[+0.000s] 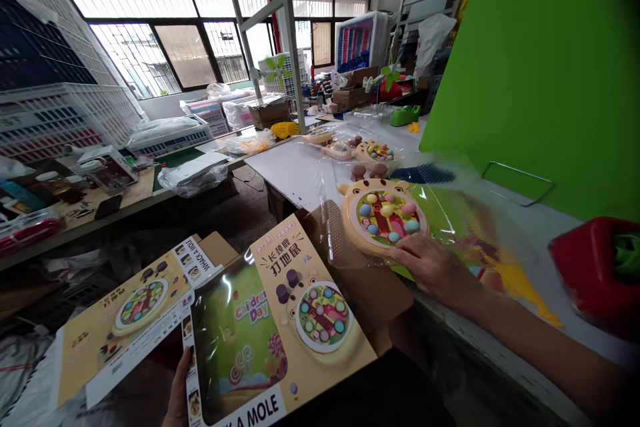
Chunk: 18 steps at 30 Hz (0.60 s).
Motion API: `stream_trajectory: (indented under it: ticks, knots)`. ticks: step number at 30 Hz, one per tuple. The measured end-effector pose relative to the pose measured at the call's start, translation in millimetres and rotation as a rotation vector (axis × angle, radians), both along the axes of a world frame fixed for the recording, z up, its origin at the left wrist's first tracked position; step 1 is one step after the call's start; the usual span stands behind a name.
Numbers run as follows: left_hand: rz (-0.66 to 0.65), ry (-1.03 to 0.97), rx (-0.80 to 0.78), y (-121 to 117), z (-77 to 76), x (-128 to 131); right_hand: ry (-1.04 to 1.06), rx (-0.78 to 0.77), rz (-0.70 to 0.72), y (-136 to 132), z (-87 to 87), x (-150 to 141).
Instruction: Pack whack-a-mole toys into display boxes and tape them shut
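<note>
My left hand (178,389) grips the left side of a window box (320,260) printed "Whack a Mole", tilted in front of me; most of its fingers are hidden. Through the box's clear window shows a green "Children's Day" card (250,340). My right hand (431,268) is closed on the lower edge of a giraffe-shaped whack-a-mole toy (350,223) in a clear plastic blister tray (333,240). That tray rests at the table edge, just beyond the box's open cardboard flap (375,293). A second printed box (95,327) lies flat at lower left.
More giraffe toys (373,150) in clear trays sit farther back on the white table (280,163). A big green panel (540,80) stands at right, near a red plastic object (595,273). At left a cluttered bench (140,187) holds a phone (108,207) and bottles.
</note>
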<state>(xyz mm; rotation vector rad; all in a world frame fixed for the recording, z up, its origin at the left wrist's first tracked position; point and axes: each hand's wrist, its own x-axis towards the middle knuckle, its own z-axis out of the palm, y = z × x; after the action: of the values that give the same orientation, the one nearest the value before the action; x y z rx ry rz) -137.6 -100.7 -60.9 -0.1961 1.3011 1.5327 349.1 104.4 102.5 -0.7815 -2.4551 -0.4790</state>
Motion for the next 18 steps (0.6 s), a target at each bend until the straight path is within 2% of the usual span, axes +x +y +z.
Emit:
stream_trajectory:
  ticks: [5,9,14,18]
  knots:
    - [0.051,0.026,0.058,1.3,1.0,6.5,-0.079,0.096,0.068,-21.7,17.7,-7.8]
    - [0.075,-0.004,0.069,2.1,2.4,9.5,-0.161,0.136,0.177,-37.9,21.3,-8.0]
    - [-0.001,-0.074,0.101,9.9,3.1,17.8,-0.198,0.075,0.342,-60.0,17.4,-24.8]
    - [-0.08,-0.125,0.146,28.3,2.3,27.4,-0.205,0.13,0.377,-63.5,30.1,-34.5]
